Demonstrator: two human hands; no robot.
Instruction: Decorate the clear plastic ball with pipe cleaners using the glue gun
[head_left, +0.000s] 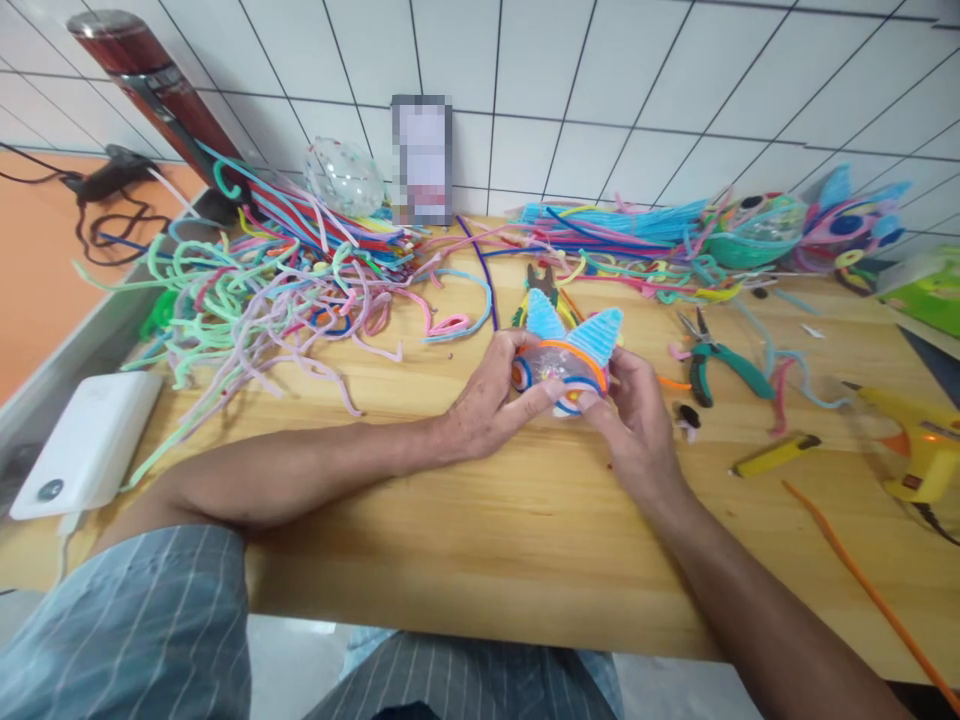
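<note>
Both hands hold a small craft figure (556, 362) over the wooden table. It has a clear plastic body, two blue pipe-cleaner ears, an orange band around it and ringed round eyes. My left hand (499, 395) grips its left side, the thumb lying across the front. On the opposite side my right hand (634, 415) has its fingers wrapped round the edge, with the thumb pressed near the lower eye. Just behind the figure lie pliers with dark jaws (541, 283), their handles partly hidden. Right of my right hand are green-handled pliers (724, 365).
Loose pipe cleaners (300, 290) heap at the left; a blue bundle (615, 222) lies at the back. A phone (424, 160) leans on the tiled wall. A white power bank (90, 440) sits left. Rightward are a yellow cutter (776, 456), a glue gun (919, 435) and finished-looking figures (851, 220).
</note>
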